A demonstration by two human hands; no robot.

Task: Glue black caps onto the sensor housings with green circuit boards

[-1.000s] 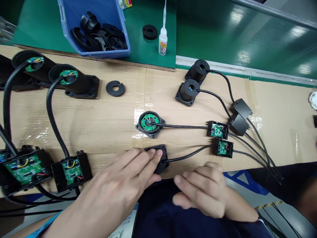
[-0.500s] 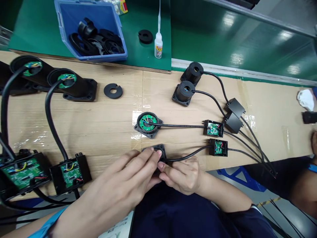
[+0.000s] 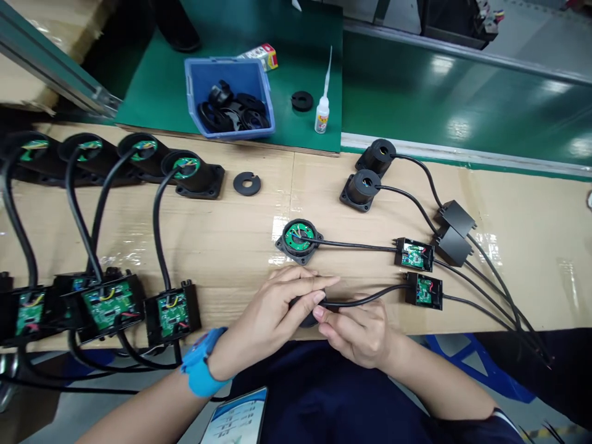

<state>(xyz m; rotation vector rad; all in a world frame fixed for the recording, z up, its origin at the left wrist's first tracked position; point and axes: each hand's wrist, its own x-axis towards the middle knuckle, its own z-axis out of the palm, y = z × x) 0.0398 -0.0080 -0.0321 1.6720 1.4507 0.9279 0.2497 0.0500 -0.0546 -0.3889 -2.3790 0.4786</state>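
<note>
Round black housing [image 3: 309,318] is located at the near edge of the cardboard-covered tabletop [image 3: 531,246], centre, under both hands. It is partly hidden by fingers. It is gripped from above by the left hand [image 3: 275,308], thumb on its top face, fingers laid across the far side. Blue wristband [image 3: 203,364] is worn on that arm. Right hand [image 3: 363,330]: fingers curled, thumb and fingertips brought up to the housing's right edge, just below the cable. Whether rim or cable is pinched there cannot be told.

Black cable [image 3: 361,301] is run from the housing to the nearer open black box [image 3: 424,290], circuit board exposed. Same layout one row further back: open flanged housing [image 3: 300,240], green ring board showing, cabled to the farther open box [image 3: 415,254]. The two boxes are set close together.

Beyond and to the right, two short cylindrical housings [image 3: 361,190] are stood on square flanges and cabled to two closed black boxes [image 3: 456,229]. Output leads from all four boxes are bunched toward the right.

On the left, a row of larger tube housings [image 3: 201,179] is laid out, boards visible in the mouths, thick cables led to open boxes [image 3: 190,311]. One slotted black ring [image 3: 240,188] is placed beside the row. On the green board [image 3: 287,129] behind: blue bin [image 3: 198,83] of black parts, second slotted ring [image 3: 302,102], white dropper bottle [image 3: 322,116], upright.
</note>
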